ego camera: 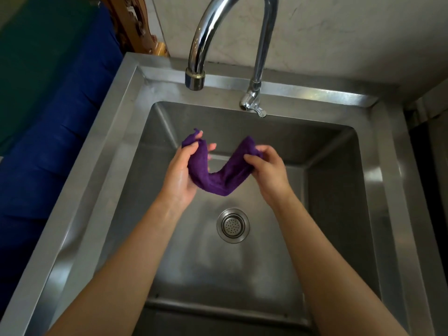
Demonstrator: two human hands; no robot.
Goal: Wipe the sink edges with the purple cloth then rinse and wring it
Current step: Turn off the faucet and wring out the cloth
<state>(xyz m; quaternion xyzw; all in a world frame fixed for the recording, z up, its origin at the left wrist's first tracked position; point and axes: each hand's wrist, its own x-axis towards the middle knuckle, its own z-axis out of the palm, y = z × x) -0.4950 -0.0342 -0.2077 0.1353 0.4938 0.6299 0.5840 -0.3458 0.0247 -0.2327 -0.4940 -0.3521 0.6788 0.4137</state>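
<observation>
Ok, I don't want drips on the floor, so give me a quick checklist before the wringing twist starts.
1. Left hand grips one end of the purple cloth: ok.
2. Right hand grips the other end: ok.
3. Cloth held over the sink basin, inside its rim: ok.
4. Water stopped at the faucet spout: ok, no stream visible.
5. Drain strainer unblocked: ok.
6. Cloth fully rinsed: cannot tell.
</observation>
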